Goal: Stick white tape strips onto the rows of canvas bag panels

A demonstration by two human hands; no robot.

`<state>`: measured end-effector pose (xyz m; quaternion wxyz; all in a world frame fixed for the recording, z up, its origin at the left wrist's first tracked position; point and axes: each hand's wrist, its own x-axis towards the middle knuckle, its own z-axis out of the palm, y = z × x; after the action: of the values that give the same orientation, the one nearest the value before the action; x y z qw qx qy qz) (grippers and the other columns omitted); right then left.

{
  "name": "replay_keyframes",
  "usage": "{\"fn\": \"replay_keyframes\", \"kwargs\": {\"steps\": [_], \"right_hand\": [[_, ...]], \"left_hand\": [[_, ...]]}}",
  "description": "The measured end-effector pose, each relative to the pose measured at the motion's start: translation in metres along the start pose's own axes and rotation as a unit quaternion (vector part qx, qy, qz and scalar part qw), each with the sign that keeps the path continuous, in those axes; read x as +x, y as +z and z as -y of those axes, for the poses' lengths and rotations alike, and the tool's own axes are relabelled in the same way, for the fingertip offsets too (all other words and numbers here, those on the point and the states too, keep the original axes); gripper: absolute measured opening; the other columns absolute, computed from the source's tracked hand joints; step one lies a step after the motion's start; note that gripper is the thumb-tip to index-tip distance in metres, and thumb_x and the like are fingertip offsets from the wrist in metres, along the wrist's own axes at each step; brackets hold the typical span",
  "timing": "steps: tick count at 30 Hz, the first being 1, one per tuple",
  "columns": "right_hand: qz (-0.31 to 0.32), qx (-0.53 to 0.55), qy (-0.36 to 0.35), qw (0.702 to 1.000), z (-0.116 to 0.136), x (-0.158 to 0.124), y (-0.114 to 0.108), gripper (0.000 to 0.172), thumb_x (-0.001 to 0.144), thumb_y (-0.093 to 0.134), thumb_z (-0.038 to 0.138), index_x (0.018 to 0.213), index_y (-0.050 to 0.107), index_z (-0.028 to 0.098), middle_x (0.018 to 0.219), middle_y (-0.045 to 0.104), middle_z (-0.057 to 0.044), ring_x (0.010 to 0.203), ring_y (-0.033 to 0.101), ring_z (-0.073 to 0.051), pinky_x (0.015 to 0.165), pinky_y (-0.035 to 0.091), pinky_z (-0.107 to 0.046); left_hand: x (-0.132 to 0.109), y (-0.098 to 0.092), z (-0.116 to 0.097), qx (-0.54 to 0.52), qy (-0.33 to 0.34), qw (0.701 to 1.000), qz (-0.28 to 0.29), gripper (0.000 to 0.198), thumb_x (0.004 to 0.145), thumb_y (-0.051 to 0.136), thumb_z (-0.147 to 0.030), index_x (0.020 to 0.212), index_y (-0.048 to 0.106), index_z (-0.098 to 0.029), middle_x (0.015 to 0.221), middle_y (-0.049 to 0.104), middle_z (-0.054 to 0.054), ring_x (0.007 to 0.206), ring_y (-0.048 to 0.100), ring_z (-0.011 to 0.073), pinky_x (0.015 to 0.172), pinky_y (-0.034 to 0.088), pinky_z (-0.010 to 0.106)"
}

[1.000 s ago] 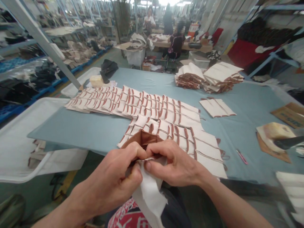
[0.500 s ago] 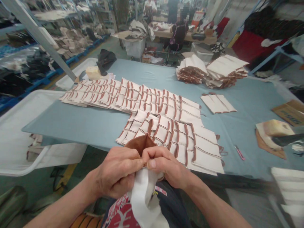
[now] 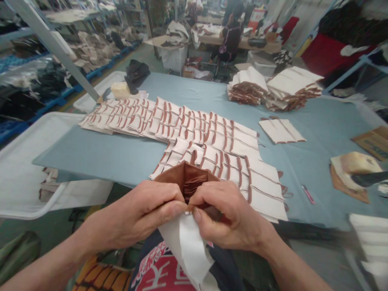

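In front of my body I hold a white fabric pouch (image 3: pixel 194 246) by its edge. Its brown lining (image 3: pixel 172 176) faces me, opened out, with a stack of brown folds inside. My left hand (image 3: pixel 151 208) pinches the edge between thumb and fingers. My right hand (image 3: pixel 228 214) pinches the same edge right beside it, the fingertips almost touching. The white cloth hangs down below both hands. Just beyond lie overlapping rows of white pieces with brown edging (image 3: pixel 263 182).
Stacks of white and brown pieces (image 3: pixel 294 83) stand at the back right of the blue-covered table (image 3: pixel 87 157). A single piece (image 3: pixel 281 130), a pink cutter (image 3: pixel 308 194) and a pale block (image 3: pixel 357 165) lie to the right. A white bin (image 3: pixel 45 121) is at left.
My hands have spread slightly at the wrists, and the pouch mouth has opened wider, showing the brown folds inside. The white cloth below has swung a little to the right.
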<state>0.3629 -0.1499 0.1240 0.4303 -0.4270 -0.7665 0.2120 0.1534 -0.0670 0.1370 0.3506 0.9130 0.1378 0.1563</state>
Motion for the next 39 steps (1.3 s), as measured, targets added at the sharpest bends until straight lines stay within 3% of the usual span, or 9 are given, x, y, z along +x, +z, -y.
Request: {"fn": "replay_keyframes", "kwargs": {"steps": [6,10,14,17,22,26,29,34,39], "right_hand": [[0.055,0.151,0.123,0.979,-0.003,-0.01,0.006,0.012,0.082,0.056,0.015,0.072,0.062,0.016,0.055,0.045,0.008,0.046,0.037,-0.004,0.045,0.027,-0.017],[0.075,0.189,0.156,0.967,-0.009,-0.012,0.008,0.012,0.084,0.057,0.017,0.073,0.06,0.018,0.057,0.045,0.008,0.047,0.036,-0.005,0.045,0.027,-0.018],[0.071,0.133,0.116,0.982,-0.007,-0.008,0.004,0.013,0.085,0.056,0.014,0.073,0.06,0.019,0.061,0.051,0.006,0.05,0.043,-0.007,0.05,0.03,-0.021],[0.068,0.078,0.074,0.992,-0.004,-0.008,0.0,0.013,0.088,0.059,0.015,0.075,0.06,0.019,0.062,0.055,0.005,0.055,0.048,-0.009,0.057,0.034,-0.024],[0.115,0.152,0.099,0.977,0.0,-0.013,-0.011,0.023,0.099,0.052,0.027,0.082,0.065,0.018,0.069,0.062,0.001,0.063,0.056,-0.012,0.063,0.039,-0.025],[0.167,0.272,0.147,0.936,-0.004,-0.017,-0.012,0.045,0.107,0.043,0.046,0.077,0.061,0.017,0.065,0.053,0.003,0.058,0.047,-0.01,0.056,0.036,-0.023],[0.151,0.294,0.159,0.93,-0.009,-0.019,-0.004,0.044,0.103,0.054,0.051,0.074,0.058,0.018,0.061,0.046,0.006,0.054,0.039,-0.008,0.052,0.032,-0.021],[0.065,0.16,0.068,0.983,-0.012,-0.028,0.01,0.036,0.106,0.049,0.037,0.075,0.055,0.02,0.065,0.057,0.003,0.059,0.049,-0.01,0.059,0.036,-0.024],[0.009,0.133,-0.022,0.991,-0.005,-0.032,0.017,0.039,0.108,0.046,0.043,0.077,0.055,0.023,0.065,0.062,-0.001,0.059,0.053,-0.014,0.061,0.038,-0.029]], "left_hand": [[-0.009,0.018,0.016,0.15,0.141,0.975,-0.079,0.037,0.111,0.036,-0.026,0.079,0.053,-0.02,0.063,0.051,-0.004,0.053,0.045,0.0128,0.053,0.033,0.029],[-0.008,0.018,0.014,0.102,0.109,0.987,-0.064,0.04,0.112,0.031,-0.033,0.079,0.051,-0.021,0.065,0.054,-0.005,0.055,0.048,0.0114,0.056,0.037,0.025],[0.001,0.01,0.004,0.037,0.046,0.998,-0.008,0.045,0.112,0.026,-0.043,0.08,0.049,-0.021,0.069,0.055,-0.005,0.06,0.05,0.0106,0.06,0.039,0.023],[0.008,0.004,0.0,0.025,0.001,0.999,0.021,0.042,0.11,0.038,-0.041,0.074,0.046,-0.021,0.064,0.047,-0.007,0.057,0.045,0.0097,0.055,0.033,0.024],[0.013,0.003,-0.002,-0.038,0.048,0.997,0.056,0.045,0.108,0.044,-0.047,0.071,0.047,-0.021,0.061,0.05,-0.007,0.055,0.045,0.0091,0.054,0.033,0.024],[0.007,0.012,-0.002,-0.017,0.089,0.995,0.034,0.043,0.108,0.041,-0.048,0.075,0.046,-0.022,0.062,0.054,-0.006,0.054,0.047,0.0094,0.054,0.034,0.024],[0.002,0.017,0.0,-0.011,0.083,0.996,0.037,0.04,0.109,0.041,-0.044,0.076,0.046,-0.022,0.063,0.053,-0.007,0.055,0.049,0.0087,0.055,0.034,0.023],[0.002,0.022,0.0,-0.038,0.003,0.998,0.045,0.034,0.105,0.048,-0.031,0.072,0.043,-0.022,0.062,0.046,-0.009,0.056,0.043,0.0079,0.055,0.033,0.02],[-0.004,0.028,-0.016,-0.042,0.044,0.998,0.021,0.036,0.103,0.047,-0.027,0.067,0.041,-0.024,0.055,0.047,-0.006,0.049,0.046,0.0112,0.052,0.04,0.026]]}}
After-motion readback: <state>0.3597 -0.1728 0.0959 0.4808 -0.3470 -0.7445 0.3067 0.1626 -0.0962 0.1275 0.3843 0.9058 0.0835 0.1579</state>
